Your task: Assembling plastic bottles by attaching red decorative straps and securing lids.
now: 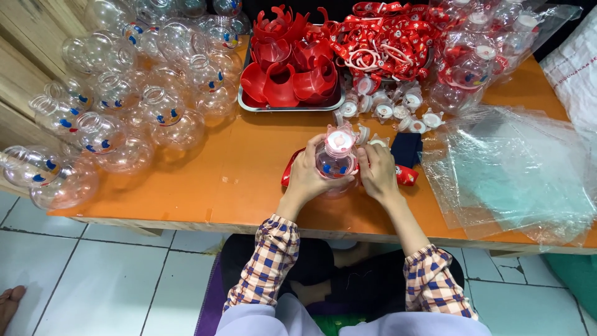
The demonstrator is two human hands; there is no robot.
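Bottle [336, 158] near worktop [205, 180] front edge — clear, light, slippery plastic; left hand [308, 174] and right hand [376, 171] wrapped around its sides — grip at body.

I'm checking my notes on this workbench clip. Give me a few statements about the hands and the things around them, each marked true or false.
1. Both hands, left hand and right hand, hold one clear bottle. True.
2. The bottle in the hands has no cap. False: a white and pink cap sits on it.
3. The metal tray holds red plastic pieces. True.
4. The empty clear bottles are piled at the right of the table. False: they are piled at the left.
5. Clear plastic bags lie right of the hands. True.
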